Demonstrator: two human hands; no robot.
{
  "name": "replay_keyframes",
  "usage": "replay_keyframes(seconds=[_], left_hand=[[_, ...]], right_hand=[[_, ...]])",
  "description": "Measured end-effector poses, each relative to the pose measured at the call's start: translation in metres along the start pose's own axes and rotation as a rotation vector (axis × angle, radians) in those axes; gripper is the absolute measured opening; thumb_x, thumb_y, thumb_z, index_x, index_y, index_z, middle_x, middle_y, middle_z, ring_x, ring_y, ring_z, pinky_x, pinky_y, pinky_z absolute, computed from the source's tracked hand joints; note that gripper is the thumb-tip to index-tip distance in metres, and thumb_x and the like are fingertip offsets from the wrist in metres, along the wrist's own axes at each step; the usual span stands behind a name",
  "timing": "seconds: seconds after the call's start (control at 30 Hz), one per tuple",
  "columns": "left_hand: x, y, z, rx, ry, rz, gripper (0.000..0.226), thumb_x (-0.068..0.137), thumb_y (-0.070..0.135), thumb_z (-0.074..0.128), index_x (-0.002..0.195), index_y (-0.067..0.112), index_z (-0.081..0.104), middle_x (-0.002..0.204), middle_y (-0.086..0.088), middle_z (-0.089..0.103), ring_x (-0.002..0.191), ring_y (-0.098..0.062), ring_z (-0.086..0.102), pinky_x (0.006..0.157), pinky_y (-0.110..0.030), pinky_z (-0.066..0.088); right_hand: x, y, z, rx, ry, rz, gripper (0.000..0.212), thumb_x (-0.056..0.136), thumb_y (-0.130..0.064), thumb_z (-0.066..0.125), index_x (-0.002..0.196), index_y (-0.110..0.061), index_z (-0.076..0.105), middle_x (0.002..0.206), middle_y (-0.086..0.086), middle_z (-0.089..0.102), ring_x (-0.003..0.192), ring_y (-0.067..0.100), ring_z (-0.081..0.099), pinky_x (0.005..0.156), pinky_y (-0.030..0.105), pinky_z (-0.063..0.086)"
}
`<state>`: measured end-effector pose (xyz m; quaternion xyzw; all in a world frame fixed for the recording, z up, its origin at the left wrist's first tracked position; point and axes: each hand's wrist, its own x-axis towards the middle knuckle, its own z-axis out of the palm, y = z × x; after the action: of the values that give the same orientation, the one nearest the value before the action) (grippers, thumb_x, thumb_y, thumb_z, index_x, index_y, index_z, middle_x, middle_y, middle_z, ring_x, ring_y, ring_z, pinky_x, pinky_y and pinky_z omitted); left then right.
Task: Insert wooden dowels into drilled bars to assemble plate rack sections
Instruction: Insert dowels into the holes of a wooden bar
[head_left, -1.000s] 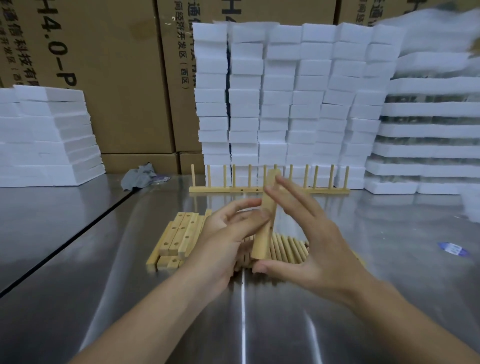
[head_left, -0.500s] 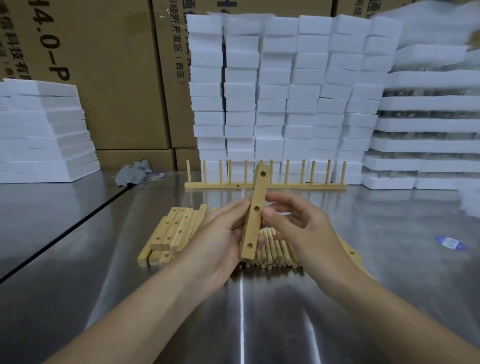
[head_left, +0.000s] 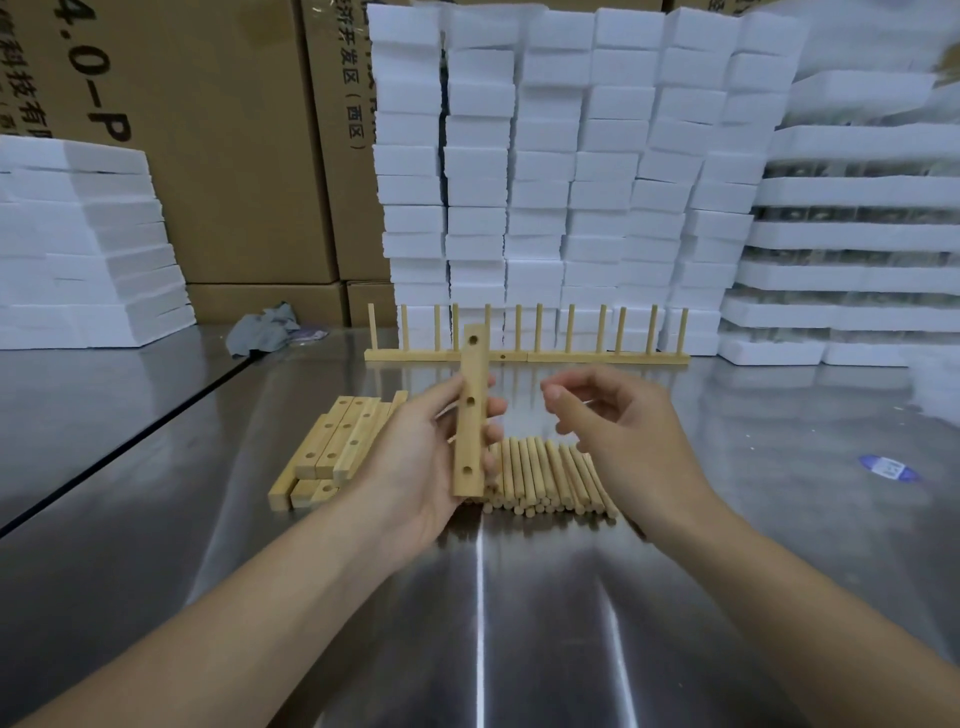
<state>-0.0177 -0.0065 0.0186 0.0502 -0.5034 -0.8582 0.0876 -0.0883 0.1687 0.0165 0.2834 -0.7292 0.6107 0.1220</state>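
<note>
Seen from the head camera, the left grip (head_left: 415, 457) is holding a drilled bar (head_left: 474, 410) nearly upright above the table (head_left: 260, 597). The thumb is pressing against the bar's left edge, and the fingers are curling round from behind, their tips showing at its right edge. The grip is closing on the bar's middle and lower part, so the top end is standing clear above the fingers. Three holes are facing the camera. The right grip (head_left: 623, 441) is hovering just beside the bar on its right, not touching it; its fingers are loosely curled and carrying nothing.

Beneath the hands a row of dowels (head_left: 550, 478) is lying side by side on the table, its left end hidden behind the held bar. To the left of the left grip, a stack of bars (head_left: 337, 447) is resting on the table, holes upward. Farther back a finished rack section (head_left: 524, 357) is standing with its pegs upright, in front of white foam blocks (head_left: 571, 156) and cardboard boxes (head_left: 223, 156). A grey cloth (head_left: 262, 327) is lying at the back left — a blue-and-white label (head_left: 888, 466) at the right.
</note>
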Motion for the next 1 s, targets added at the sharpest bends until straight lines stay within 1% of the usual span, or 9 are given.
replay_keyframes(seconds=[0.13,0.17,0.23,0.37,0.5,0.6,0.7,0.87,1.0], left_hand=[[0.004,0.006,-0.005,0.001,0.076,0.044,0.035,0.11,0.04,0.049,0.114,0.017,0.074,0.072,0.005,0.056,0.051,-0.006,0.044,0.042,-0.02,0.038],[0.004,0.006,-0.006,-0.008,0.092,0.054,0.034,0.11,0.04,0.049,0.113,0.017,0.073,0.071,0.005,0.055,0.049,-0.006,0.043,0.041,-0.02,0.036],[0.005,0.007,-0.006,-0.031,0.123,0.07,0.033,0.11,0.039,0.049,0.112,0.017,0.072,0.068,0.005,0.054,0.048,-0.007,0.042,0.04,-0.02,0.034],[0.005,0.008,-0.007,-0.064,0.176,0.094,0.031,0.11,0.038,0.048,0.108,0.016,0.07,0.066,0.005,0.054,0.047,-0.007,0.042,0.04,-0.02,0.033],[0.004,0.009,-0.006,-0.086,0.209,0.119,0.028,0.109,0.036,0.049,0.106,0.017,0.069,0.065,0.005,0.053,0.046,-0.008,0.04,0.039,-0.02,0.032],[0.004,0.011,-0.006,-0.097,0.221,0.122,0.028,0.108,0.037,0.049,0.104,0.018,0.069,0.065,0.006,0.053,0.046,-0.008,0.04,0.04,-0.02,0.032],[0.005,0.012,-0.006,-0.097,0.226,0.128,0.029,0.108,0.036,0.048,0.101,0.018,0.069,0.065,0.006,0.053,0.046,-0.008,0.04,0.04,-0.02,0.031],[0.005,0.011,-0.007,-0.073,0.232,0.126,0.028,0.107,0.036,0.048,0.102,0.018,0.069,0.065,0.005,0.053,0.047,-0.009,0.04,0.042,-0.021,0.031],[0.005,0.01,-0.008,-0.07,0.233,0.121,0.027,0.106,0.036,0.05,0.105,0.017,0.069,0.066,0.005,0.053,0.048,-0.009,0.04,0.042,-0.021,0.031]], right_hand=[[0.005,0.011,-0.009,-0.373,0.037,-0.06,0.008,0.098,-0.031,0.069,0.094,-0.037,0.073,0.08,-0.016,0.07,0.081,-0.001,0.065,0.067,0.014,0.05],[0.006,0.012,-0.01,-0.474,0.015,-0.071,0.008,0.098,-0.033,0.068,0.093,-0.038,0.072,0.081,-0.019,0.069,0.082,-0.002,0.064,0.069,0.014,0.049],[0.007,0.015,-0.012,-0.586,-0.039,-0.069,0.01,0.099,-0.034,0.065,0.093,-0.04,0.07,0.085,-0.024,0.067,0.086,-0.004,0.062,0.076,0.023,0.051],[0.007,0.023,-0.012,-0.655,-0.15,-0.075,0.01,0.1,-0.04,0.062,0.103,-0.039,0.072,0.103,-0.023,0.066,0.1,-0.004,0.058,0.091,0.028,0.052],[0.001,0.026,-0.006,-0.717,-0.339,-0.153,0.047,0.095,-0.067,0.052,0.129,-0.038,0.066,0.13,-0.02,0.061,0.126,0.002,0.048,0.106,0.033,0.043],[-0.004,0.028,0.002,-0.739,-0.433,-0.217,0.064,0.09,-0.076,0.051,0.143,-0.04,0.056,0.14,-0.023,0.056,0.13,-0.001,0.043,0.108,0.029,0.04],[-0.008,0.029,0.011,-0.733,-0.439,-0.273,0.059,0.091,-0.071,0.058,0.141,-0.039,0.058,0.137,-0.024,0.056,0.128,-0.002,0.044,0.106,0.024,0.039],[-0.011,0.024,0.016,-0.74,-0.367,-0.332,0.038,0.091,-0.06,0.067,0.124,-0.041,0.068,0.12,-0.024,0.06,0.114,-0.001,0.049,0.097,0.026,0.045],[-0.012,0.012,0.012,-0.751,-0.281,-0.401,0.03,0.096,-0.056,0.058,0.117,-0.04,0.072,0.111,-0.025,0.065,0.107,-0.004,0.052,0.096,0.027,0.048]])
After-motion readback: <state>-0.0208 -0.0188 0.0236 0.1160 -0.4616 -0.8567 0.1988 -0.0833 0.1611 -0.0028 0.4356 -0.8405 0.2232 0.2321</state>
